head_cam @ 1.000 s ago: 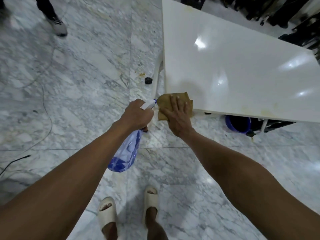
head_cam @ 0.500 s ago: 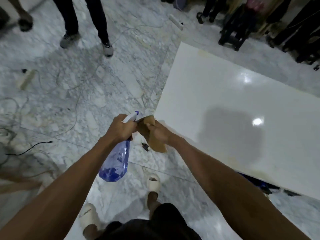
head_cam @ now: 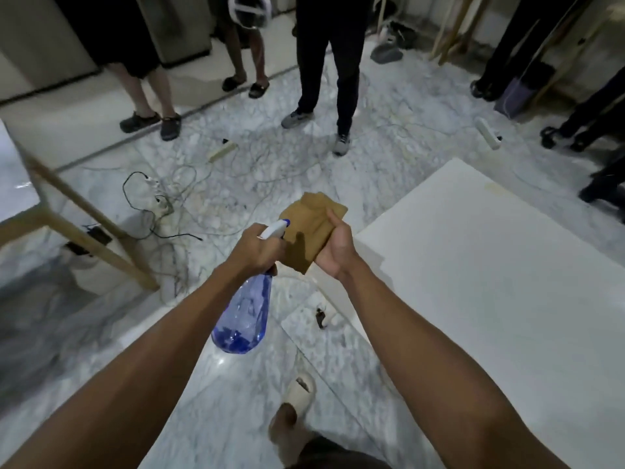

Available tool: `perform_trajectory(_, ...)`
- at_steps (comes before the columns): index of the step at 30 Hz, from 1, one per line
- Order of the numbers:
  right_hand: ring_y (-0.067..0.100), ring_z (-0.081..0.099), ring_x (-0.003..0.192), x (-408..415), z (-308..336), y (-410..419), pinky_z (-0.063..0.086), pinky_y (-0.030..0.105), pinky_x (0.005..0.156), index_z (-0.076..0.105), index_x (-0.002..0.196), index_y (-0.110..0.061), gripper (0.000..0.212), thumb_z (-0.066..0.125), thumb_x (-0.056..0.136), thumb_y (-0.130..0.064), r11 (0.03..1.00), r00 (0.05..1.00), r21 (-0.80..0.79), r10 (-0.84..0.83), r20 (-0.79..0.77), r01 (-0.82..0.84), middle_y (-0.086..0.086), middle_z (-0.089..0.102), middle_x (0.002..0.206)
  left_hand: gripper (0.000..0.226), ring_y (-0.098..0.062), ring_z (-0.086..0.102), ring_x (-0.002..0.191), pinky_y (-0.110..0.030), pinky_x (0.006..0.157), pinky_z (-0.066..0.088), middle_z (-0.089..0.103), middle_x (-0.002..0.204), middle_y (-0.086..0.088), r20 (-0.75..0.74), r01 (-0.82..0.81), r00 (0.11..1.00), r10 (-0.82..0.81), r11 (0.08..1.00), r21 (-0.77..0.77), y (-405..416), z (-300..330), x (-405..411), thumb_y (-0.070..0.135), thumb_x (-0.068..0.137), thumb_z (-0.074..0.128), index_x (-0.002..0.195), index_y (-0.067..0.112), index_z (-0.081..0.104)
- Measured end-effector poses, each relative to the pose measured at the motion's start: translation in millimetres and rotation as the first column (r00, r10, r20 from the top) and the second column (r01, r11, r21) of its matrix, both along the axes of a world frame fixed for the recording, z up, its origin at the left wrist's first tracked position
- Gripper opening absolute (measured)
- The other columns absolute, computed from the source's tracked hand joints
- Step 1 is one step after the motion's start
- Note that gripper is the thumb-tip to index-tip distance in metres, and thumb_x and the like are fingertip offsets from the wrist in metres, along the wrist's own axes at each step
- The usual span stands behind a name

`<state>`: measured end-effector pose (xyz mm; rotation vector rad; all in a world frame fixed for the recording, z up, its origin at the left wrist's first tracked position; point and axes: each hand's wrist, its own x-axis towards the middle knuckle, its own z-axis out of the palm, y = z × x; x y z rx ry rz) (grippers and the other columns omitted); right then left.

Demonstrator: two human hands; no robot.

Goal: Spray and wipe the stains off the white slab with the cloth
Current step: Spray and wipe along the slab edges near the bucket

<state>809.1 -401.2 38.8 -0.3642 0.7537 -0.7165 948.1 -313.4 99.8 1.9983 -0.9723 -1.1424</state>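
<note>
Head view, both arms extended forward over the marble floor (head_cam: 338, 170). Left hand (head_cam: 255, 250) is wrapped around the neck of a spray bottle (head_cam: 247, 313), fingers closed on it; the white spray head points forward and to the right, toward the cloth, and the translucent blue body hangs below the fist with a small amount of blue liquid pooled at the bottom. Right hand (head_cam: 333, 247) grips a tan cloth (head_cam: 309, 226), fingers curled over its right edge and clamped on it; the cloth is held up in the air, spread roughly flat, its lower corner hanging just beside the left hand. The cloth is not touching the white slab (head_cam: 490, 299), which lies to the right of both hands, its near corner just below and right of the right hand. A faint yellowish stain (head_cam: 492, 187) shows near the slab's far edge; the rest of the surface reads as plain white in this light. Below the hands, one foot in a pale sandal (head_cam: 301, 387) stands on the floor. Tangled cables (head_cam: 176, 194) and a power strip (head_cam: 221, 151) lie on the floor ahead. Several people's legs (head_cam: 324, 62) stand at the far side. A wooden frame (head_cam: 84, 225) stands at left.
</note>
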Motion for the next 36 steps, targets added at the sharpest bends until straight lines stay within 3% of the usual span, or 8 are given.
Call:
perform_trajectory(4, 0.033, 0.058, 0.125, -15, 21, 33, 0.047, 0.046, 0.105, 0.055, 0.137, -0.004, 0.059, 0.034, 0.105, -0.05, 0.995, 0.995, -0.04, 0.094, 0.037, -0.092, 0.019, 0.06, 0.138, 0.047, -0.026, 0.059, 0.038, -0.028, 0.044, 0.046, 0.067, 0.082, -0.023, -0.003, -0.107, 0.994, 0.107, 0.993, -0.041, 45, 10, -27, 0.032, 0.077, 0.055, 0.096, -0.011, 0.06)
perform_trajectory(9, 0.032, 0.06, 0.124, -52, 33, 83, 0.048, 0.047, 0.104, 0.057, 0.135, -0.005, 0.061, 0.034, 0.104, -0.053, 0.979, 0.98, -0.062, 0.197, 0.005, -0.197, 0.017, 0.064, 0.133, 0.027, -0.025, 0.055, 0.034, -0.027, 0.042, 0.043, 0.06, 0.072, -0.02, -0.011, -0.184, 0.983, 0.184, 0.98, -0.081, 107, 34, -79, 0.018, 0.095, 0.052, 0.08, -0.003, 0.062)
perform_trajectory(15, 0.032, 0.06, 0.125, -90, 39, 116, 0.044, 0.049, 0.109, 0.056, 0.137, -0.006, 0.062, 0.035, 0.104, -0.053, 0.957, 0.96, -0.067, 0.281, -0.012, -0.281, 0.016, 0.064, 0.133, 0.019, -0.023, 0.056, 0.035, -0.027, 0.046, 0.045, 0.059, 0.072, -0.019, -0.032, -0.264, 0.964, 0.262, 0.962, -0.071, 153, 49, -131, 0.009, 0.083, 0.05, 0.083, -0.004, 0.064)
perform_trajectory(20, 0.032, 0.059, 0.126, -115, 41, 113, 0.045, 0.048, 0.108, 0.056, 0.137, -0.005, 0.062, 0.033, 0.105, -0.053, 0.943, 0.945, -0.074, 0.324, -0.031, -0.326, 0.017, 0.063, 0.134, 0.048, -0.023, 0.057, 0.037, -0.03, 0.048, 0.048, 0.063, 0.078, -0.021, -0.095, -0.342, 0.937, 0.336, 0.939, -0.049, 158, 46, -159, 0.019, 0.069, 0.051, 0.102, -0.014, 0.061)
perform_trajectory(27, 0.031, 0.062, 0.121, -147, 36, 92, 0.046, 0.047, 0.106, 0.06, 0.131, -0.005, 0.058, 0.034, 0.105, -0.05, 0.916, 0.919, -0.071, 0.39, -0.065, -0.394, 0.018, 0.065, 0.131, 0.027, -0.028, 0.055, 0.046, -0.035, 0.055, 0.05, 0.061, 0.055, -0.017, -0.117, -0.437, 0.893, 0.434, 0.9, 0.001, 142, 41, -200, 0.015, 0.087, 0.049, 0.067, -0.001, 0.057)
perform_trajectory(30, 0.029, 0.065, 0.115, -162, 12, 86, 0.05, 0.045, 0.1, 0.062, 0.128, -0.006, 0.056, 0.036, 0.105, -0.05, 0.89, 0.878, -0.01, 0.449, -0.169, -0.457, 0.017, 0.066, 0.129, 0.028, -0.028, 0.058, 0.047, -0.033, 0.052, 0.049, 0.068, 0.073, -0.023, -0.133, -0.51, 0.853, 0.505, 0.86, -0.005, 134, 30, -210, 0.02, 0.09, 0.053, 0.083, -0.005, 0.063)
perform_trajectory(33, 0.03, 0.064, 0.118, -176, -21, 75, 0.049, 0.045, 0.104, 0.058, 0.133, -0.008, 0.056, 0.042, 0.103, -0.052, 0.789, 0.711, -0.012, 0.548, -0.44, -0.615, 0.015, 0.065, 0.131, 0.045, -0.027, 0.057, 0.042, -0.028, 0.046, 0.048, 0.069, 0.077, -0.023, -0.113, -0.548, 0.832, 0.544, 0.837, -0.005, 127, 15, -212, 0.029, 0.099, 0.052, 0.093, -0.013, 0.065)
perform_trajectory(36, 0.023, 0.061, 0.113, -166, -32, 50, 0.049, 0.032, 0.091, 0.055, 0.131, -0.016, 0.046, 0.038, 0.104, -0.048, 0.624, 0.524, -0.263, 0.279, -0.805, -0.736, 0.004, 0.064, 0.128, 0.044, -0.022, 0.056, 0.038, -0.027, 0.046, 0.047, 0.068, 0.078, -0.02, -0.11, -0.567, 0.819, 0.563, 0.823, -0.013, 123, 5, -206, 0.026, 0.098, 0.051, 0.094, -0.016, 0.063)
